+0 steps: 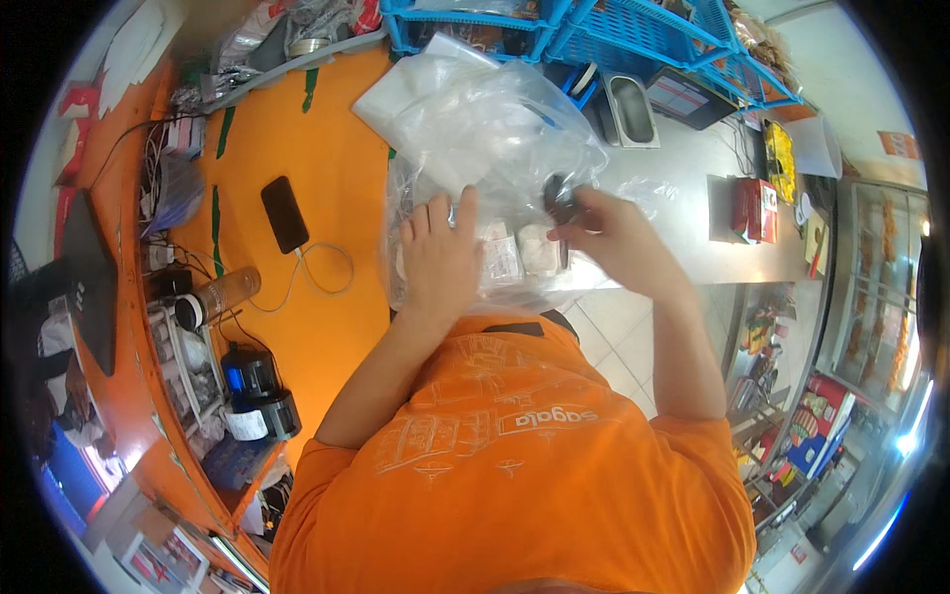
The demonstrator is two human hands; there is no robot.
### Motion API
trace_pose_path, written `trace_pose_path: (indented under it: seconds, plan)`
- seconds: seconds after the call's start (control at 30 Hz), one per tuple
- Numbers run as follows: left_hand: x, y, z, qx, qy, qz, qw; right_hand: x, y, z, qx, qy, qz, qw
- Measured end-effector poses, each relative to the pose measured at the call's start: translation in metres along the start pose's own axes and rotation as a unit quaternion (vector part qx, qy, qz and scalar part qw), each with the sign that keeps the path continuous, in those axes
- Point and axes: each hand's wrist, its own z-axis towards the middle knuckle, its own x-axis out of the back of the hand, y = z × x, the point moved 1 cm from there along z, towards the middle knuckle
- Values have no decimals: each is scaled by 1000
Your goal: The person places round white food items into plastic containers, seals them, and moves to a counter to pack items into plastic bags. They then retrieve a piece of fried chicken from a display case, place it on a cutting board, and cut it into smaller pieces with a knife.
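A large clear plastic bag [512,141] spreads over the counter in front of me. Several pale wrapped packets [538,249] show through its near part, and one carries a printed label. My left hand [441,252] rests palm down on the bag, just left of these packets, its fingers slightly spread. Above the packets' right side, my right hand [616,234] grips a small dark object [558,199] between thumb and fingers. Plastic film and my fingers partly cover that object, so its kind is unclear. A folded white plastic sheet [393,100] lies at the bag's far left.
Left, a phone [284,215] on a white cable lies on the orange tabletop [349,178], near a bottle [223,297] and a black label printer [256,393]. Blue plastic baskets [475,30], a steel pan [634,111] and a tablet screen [690,96] stand behind. A red box [755,210] sits right.
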Motion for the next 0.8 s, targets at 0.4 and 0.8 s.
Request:
trace_pose_path:
  seconds: [0.4,0.8]
  plan:
    - [103,-53,-63,315,191,-679,635,-62,3,68,141,-111,-330,927]
    - [81,-5,-60,261,-169,-638,704,-68,114,62,-139,-158,-513,832]
